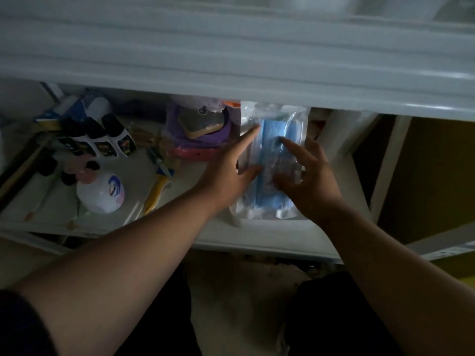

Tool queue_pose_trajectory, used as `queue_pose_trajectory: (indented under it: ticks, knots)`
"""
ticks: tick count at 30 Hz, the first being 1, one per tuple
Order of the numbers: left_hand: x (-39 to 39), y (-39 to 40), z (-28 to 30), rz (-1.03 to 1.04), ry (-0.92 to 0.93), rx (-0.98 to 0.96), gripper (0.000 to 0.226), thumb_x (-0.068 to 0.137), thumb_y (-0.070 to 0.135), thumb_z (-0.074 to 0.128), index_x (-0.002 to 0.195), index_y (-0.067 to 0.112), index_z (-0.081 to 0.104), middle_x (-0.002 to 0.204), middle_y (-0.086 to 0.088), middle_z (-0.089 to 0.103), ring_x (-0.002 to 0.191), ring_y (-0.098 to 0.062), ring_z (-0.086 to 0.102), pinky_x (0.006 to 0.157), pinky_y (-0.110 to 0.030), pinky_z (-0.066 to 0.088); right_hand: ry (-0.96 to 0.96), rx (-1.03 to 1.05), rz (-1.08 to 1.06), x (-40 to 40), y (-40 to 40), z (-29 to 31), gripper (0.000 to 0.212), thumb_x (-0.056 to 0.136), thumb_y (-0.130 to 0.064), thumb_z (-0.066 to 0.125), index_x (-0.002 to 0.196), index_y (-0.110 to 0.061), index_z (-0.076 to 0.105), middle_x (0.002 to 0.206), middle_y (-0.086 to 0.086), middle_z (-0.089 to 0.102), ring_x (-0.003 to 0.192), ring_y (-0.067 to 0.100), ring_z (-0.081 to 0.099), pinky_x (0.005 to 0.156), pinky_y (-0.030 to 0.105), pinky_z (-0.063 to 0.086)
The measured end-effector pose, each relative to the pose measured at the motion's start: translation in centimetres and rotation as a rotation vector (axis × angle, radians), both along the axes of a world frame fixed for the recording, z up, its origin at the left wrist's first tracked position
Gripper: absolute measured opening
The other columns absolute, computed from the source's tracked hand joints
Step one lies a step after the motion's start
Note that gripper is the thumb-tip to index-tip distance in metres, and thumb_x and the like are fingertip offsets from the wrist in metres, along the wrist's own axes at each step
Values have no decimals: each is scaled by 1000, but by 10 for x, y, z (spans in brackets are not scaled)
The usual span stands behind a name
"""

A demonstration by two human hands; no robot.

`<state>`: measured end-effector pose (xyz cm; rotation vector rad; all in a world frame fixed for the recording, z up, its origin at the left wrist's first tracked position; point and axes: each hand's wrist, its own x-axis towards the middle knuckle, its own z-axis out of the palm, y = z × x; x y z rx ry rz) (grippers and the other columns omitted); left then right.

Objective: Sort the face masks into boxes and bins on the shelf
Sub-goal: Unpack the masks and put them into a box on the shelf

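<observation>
A clear plastic pack of blue face masks [272, 140] lies on the right part of the white lower shelf [257, 240], its far end tucked under the shelf above. My left hand [228, 173] rests on the pack's left edge with fingers stretched out and the thumb lying across the plastic. On the pack's right side my right hand [308, 176] lies with straight fingers pressing its top. Neither hand curls round the pack.
A white upper shelf [231, 60] overhangs the scene. On the lower shelf's left part stand dark bottles [102, 140], a white round container [102, 194], a yellow-handled tool [156, 191] and a purple holder with a sponge [203, 127]. A white shelf post [344, 140] rises at right.
</observation>
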<state>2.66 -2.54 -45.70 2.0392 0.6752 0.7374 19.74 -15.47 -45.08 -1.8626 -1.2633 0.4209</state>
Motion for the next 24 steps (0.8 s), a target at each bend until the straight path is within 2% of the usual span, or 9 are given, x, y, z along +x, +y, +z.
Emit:
queue_pose_trajectory:
  ticks: [2, 3, 4, 6, 8, 13, 18, 22, 24]
  knots:
    - [1, 4, -6, -1, 40, 17, 83, 97, 11, 77, 167, 24, 34, 172, 9, 31, 153, 7, 20, 120, -7, 22, -16, -28, -9, 2, 4, -8, 82, 90, -21, 87, 150, -59, 46, 162, -6, 34, 137, 13, 49, 105, 35, 60]
    - [0, 6, -12, -3, 67, 19, 84, 97, 13, 78, 167, 25, 34, 172, 8, 31, 152, 7, 20, 119, -7, 23, -30, -47, -15, 2, 4, -14, 81, 90, -24, 87, 151, -57, 47, 163, -6, 34, 138, 15, 49, 105, 38, 61]
    - [-1, 7, -18, -2, 96, 15, 85, 96, 16, 79, 167, 25, 34, 172, 7, 32, 152, 5, 22, 121, -12, 26, -43, -70, -22, 3, 4, -21, 80, 90, -27, 87, 154, -54, 47, 165, -6, 32, 140, 17, 49, 106, 41, 60]
    - [-4, 9, -33, 21, 147, -6, 86, 94, 22, 83, 166, 26, 36, 170, 3, 39, 153, -6, 32, 126, -32, 35, -24, -123, -32, 3, 3, -34, 80, 91, -29, 86, 158, -46, 47, 167, -9, 30, 143, 18, 47, 108, 44, 59]
    - [-6, 9, -47, 54, 182, -13, 85, 91, 27, 86, 164, 25, 41, 164, -2, 48, 150, -16, 44, 123, -44, 42, 33, -148, -34, 2, 0, -44, 81, 91, -27, 86, 160, -41, 46, 166, -12, 30, 141, 18, 49, 107, 44, 59]
    - [2, 7, -62, 124, 222, 66, 83, 89, 28, 87, 160, 28, 46, 157, -6, 56, 145, -24, 51, 118, -48, 46, 83, -151, -68, 1, 4, -60, 79, 91, -21, 86, 158, -38, 48, 163, -10, 35, 136, 16, 50, 109, 40, 57]
    - [1, 6, -78, 175, 341, 188, 83, 88, 33, 87, 160, 27, 46, 148, -10, 62, 130, -33, 54, 109, -51, 47, -2, -261, -33, -2, 8, -73, 81, 90, -27, 88, 157, -42, 45, 159, -3, 40, 133, 24, 56, 97, 33, 59]
    - [3, 9, -86, 200, 335, 229, 82, 84, 30, 90, 157, 22, 52, 150, -12, 58, 135, -36, 52, 113, -52, 45, -38, -331, -23, -4, 12, -69, 88, 91, -21, 86, 162, -42, 38, 158, 4, 43, 137, 25, 49, 103, 35, 51]
    - [4, 8, -85, 206, 353, 219, 82, 86, 31, 88, 158, 24, 50, 152, -13, 52, 138, -36, 46, 115, -49, 42, -34, -365, -21, -5, 13, -68, 90, 92, -20, 84, 162, -45, 35, 160, 4, 42, 139, 27, 49, 103, 38, 54]
